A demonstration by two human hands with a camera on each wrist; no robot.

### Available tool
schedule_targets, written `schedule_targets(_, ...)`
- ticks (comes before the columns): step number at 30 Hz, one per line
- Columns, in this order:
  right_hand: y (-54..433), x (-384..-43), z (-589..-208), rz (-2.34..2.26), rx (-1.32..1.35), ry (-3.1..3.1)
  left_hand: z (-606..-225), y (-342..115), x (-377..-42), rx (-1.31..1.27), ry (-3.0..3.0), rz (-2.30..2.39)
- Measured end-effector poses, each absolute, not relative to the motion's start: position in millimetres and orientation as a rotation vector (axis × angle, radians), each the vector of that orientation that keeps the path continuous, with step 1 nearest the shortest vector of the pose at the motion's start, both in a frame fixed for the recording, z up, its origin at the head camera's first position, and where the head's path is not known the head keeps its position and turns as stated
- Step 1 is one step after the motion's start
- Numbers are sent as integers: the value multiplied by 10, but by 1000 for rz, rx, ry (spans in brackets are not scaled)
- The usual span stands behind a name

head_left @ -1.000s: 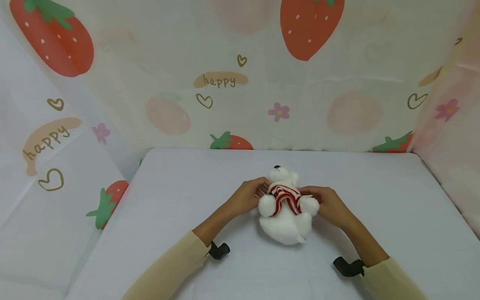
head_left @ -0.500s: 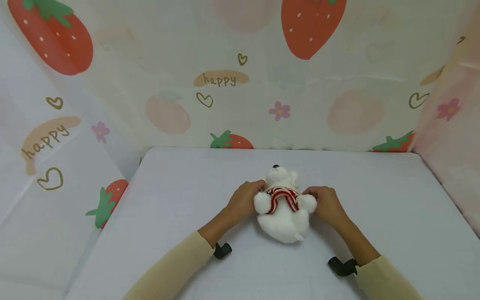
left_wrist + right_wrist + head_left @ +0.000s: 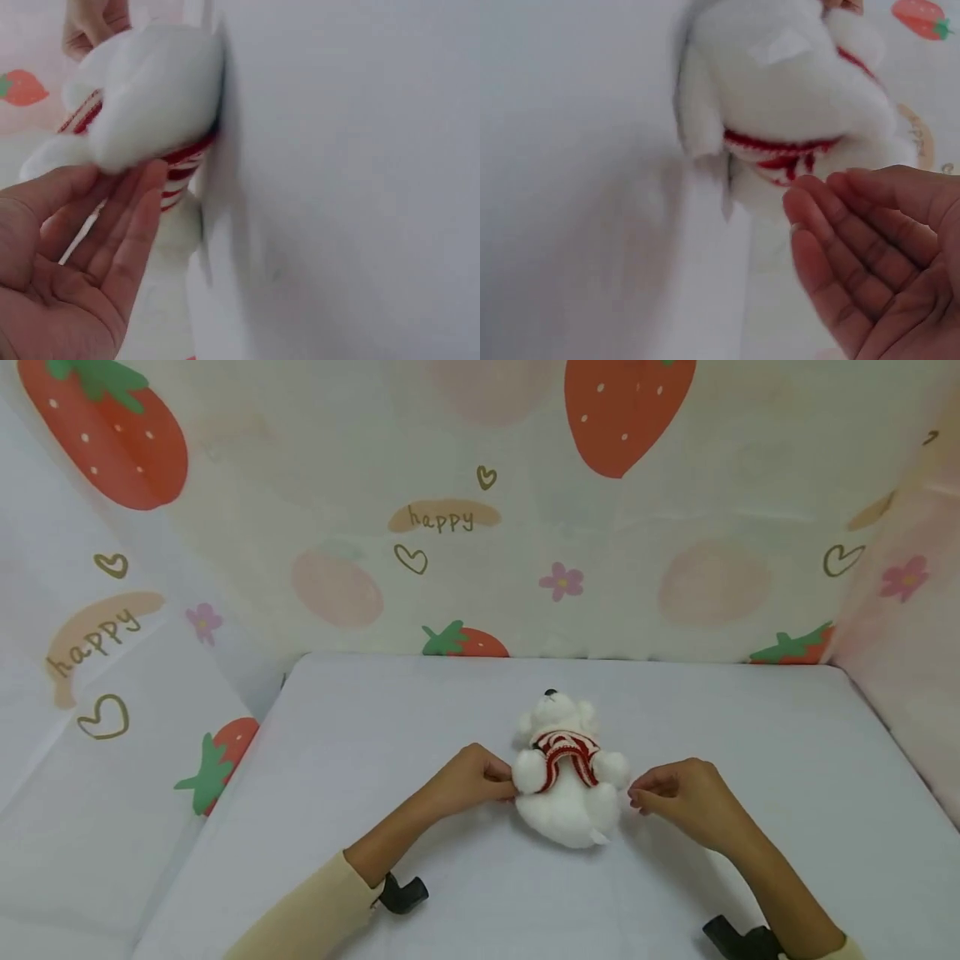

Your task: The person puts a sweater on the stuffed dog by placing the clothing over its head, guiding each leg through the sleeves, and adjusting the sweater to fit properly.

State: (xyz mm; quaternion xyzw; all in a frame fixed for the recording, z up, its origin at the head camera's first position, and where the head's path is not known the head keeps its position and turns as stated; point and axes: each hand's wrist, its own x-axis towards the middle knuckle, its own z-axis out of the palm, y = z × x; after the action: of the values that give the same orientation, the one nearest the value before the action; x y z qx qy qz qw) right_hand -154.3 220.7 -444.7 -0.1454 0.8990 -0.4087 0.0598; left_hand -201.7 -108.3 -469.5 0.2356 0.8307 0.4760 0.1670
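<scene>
A white plush teddy bear (image 3: 570,810) with a red-and-white striped knitted scarf (image 3: 567,745) lies on the white table, its black nose toward the back. At its left side is my left hand (image 3: 472,778), fingertips right at the bear's paw. In the left wrist view the fingers of this left hand (image 3: 82,262) are loosely bent, with a gap between thumb and fingers. My right hand (image 3: 686,797) hovers just off the bear's right side. Seen from the right wrist, that hand (image 3: 885,262) has relaxed fingers and holds nothing.
The white tabletop (image 3: 360,718) stretches around the bear. Behind it hangs a curtain (image 3: 615,535) printed with strawberries, hearts and "happy". Black camera mounts (image 3: 405,893) sit at both wrists, by beige sleeves (image 3: 307,910).
Both hands have drawn back from the bear's upper sides toward the person and outward. The right hand has let go of the bear's side. The bear stays in nearly the same place.
</scene>
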Motion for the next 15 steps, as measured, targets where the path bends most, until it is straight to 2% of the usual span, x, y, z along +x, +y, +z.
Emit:
schedule_targets(9, 2040, -1477, -4584, -1362, -652, 2922, -4777, -947, -1882, 752, 2374, 1556)
schedule_targets(15, 1948, -1511, -4657, -1272, -706, 3045, -4784, -762, -1824, 823, 2659, 1368)
